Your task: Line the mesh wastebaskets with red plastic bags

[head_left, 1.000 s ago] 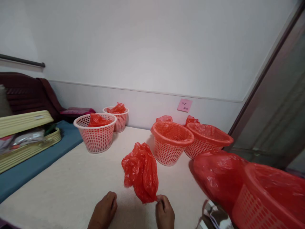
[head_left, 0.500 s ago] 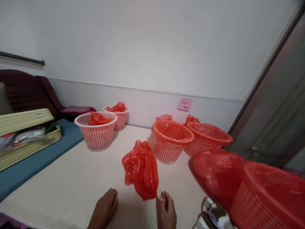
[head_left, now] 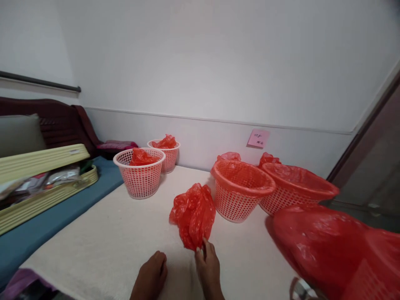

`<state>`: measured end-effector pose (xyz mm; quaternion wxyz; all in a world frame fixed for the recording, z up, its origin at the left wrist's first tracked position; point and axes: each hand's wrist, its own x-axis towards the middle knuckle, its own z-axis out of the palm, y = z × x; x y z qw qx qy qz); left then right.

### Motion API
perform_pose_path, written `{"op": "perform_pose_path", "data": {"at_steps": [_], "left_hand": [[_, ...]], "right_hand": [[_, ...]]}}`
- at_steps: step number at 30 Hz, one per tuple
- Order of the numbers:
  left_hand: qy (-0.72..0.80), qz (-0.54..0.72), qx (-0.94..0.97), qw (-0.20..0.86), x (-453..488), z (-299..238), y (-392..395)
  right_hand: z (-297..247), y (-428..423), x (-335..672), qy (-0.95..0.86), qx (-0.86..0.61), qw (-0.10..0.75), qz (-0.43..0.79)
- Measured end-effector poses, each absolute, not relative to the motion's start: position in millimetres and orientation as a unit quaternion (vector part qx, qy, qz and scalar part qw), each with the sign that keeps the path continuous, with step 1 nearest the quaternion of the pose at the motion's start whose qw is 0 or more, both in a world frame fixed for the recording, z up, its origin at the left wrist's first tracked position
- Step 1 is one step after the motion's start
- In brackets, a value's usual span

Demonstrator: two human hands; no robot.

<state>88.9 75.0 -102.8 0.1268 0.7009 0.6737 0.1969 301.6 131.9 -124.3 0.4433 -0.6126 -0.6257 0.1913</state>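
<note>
Touching red bag with right hand, couldn't confirm grip; saw long axis roughly twelve-to-six, narrowing toward six; held left hand clenched.

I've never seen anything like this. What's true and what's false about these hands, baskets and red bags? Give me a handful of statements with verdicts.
1. The right hand has its fingers at the near end of the crumpled red plastic bag. True.
2. The left hand is inside a basket. False: the left hand is over the white cloth, apart from the crumpled bag.
3. A pink note with writing is on the wall. True.
4. The pale yellow case is fully shut. False: the pale yellow case is partly open, with things showing inside.
5. The basket just right of the crumpled bag has red plastic over its rim. True.
</note>
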Motion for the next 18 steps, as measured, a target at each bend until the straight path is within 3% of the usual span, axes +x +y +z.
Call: {"op": "perform_pose_path", "data": {"at_steps": [18], "left_hand": [[0.683,0.188,0.689,0.155,89,-102,80]], "right_hand": [[-120,205,280,-0.702,-0.604,0.359,0.12]]}}
